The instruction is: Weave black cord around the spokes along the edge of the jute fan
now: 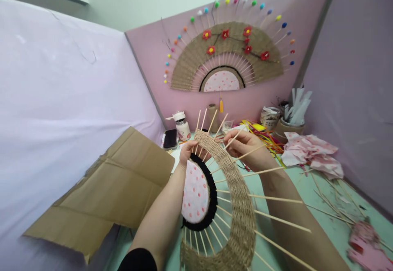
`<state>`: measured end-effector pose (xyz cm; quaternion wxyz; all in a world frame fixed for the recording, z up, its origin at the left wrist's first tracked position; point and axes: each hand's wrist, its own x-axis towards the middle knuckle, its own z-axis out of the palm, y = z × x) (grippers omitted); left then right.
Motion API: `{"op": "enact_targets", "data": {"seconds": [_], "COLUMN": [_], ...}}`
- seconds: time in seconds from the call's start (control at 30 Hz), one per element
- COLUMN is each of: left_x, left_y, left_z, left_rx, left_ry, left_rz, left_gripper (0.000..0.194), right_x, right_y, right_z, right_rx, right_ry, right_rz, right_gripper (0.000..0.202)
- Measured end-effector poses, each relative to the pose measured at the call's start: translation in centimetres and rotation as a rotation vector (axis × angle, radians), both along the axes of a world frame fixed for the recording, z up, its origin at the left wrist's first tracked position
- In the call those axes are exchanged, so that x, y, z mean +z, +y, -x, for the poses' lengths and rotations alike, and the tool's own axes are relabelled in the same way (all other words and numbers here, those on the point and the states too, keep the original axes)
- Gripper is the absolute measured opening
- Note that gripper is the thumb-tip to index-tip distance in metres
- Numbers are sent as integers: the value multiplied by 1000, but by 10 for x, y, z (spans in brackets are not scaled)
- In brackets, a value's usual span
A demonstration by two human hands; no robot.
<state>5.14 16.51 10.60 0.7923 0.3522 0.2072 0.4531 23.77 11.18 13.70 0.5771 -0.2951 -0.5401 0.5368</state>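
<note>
A half-round fan of wooden sticks with a woven twine band [241,193] stands tilted over the table. Its inner half disc [195,191] is white with pink spots and has a black rim. My left hand [192,152] grips the fan's upper end, its fingers partly behind the sticks. At the band's upper right, my right hand [242,146] has its fingers pinched together beside the sticks; what lies between them is too small to make out.
Cardboard [123,181] leans at the left. Behind are a phone [170,139], a bottle [183,128] and a twine spool [212,117]. Crumpled paper [311,154] and loose sticks [328,201] lie right. A finished fan [184,64] hangs on the wall.
</note>
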Motion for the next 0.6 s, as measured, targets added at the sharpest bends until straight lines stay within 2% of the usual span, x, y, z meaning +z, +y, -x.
{"op": "enact_targets", "data": {"seconds": [0.1,0.23,0.33,0.47,0.6], "left_x": [0,-15,-24,-27,-27], "left_y": [5,0,-7,-11,-11], "left_z": [-15,-27,-26,-21,-21], "left_rx": [-78,-111,-94,-62,-75], "left_ry": [-28,-57,-67,-76,-45], "left_rz": [-20,4,33,37,34], "left_gripper": [41,34,33,32,30], "right_x": [-1,-2,3,11,11], "right_y": [-3,-4,-8,-13,-13], "right_z": [-9,-21,-25,-24,-23], "right_rx": [-33,43,93,147,115], "right_ry": [14,-117,-215,-274,-288], "right_rz": [-31,-108,-129,-141,-138], "right_gripper": [14,8,9,11,12]}}
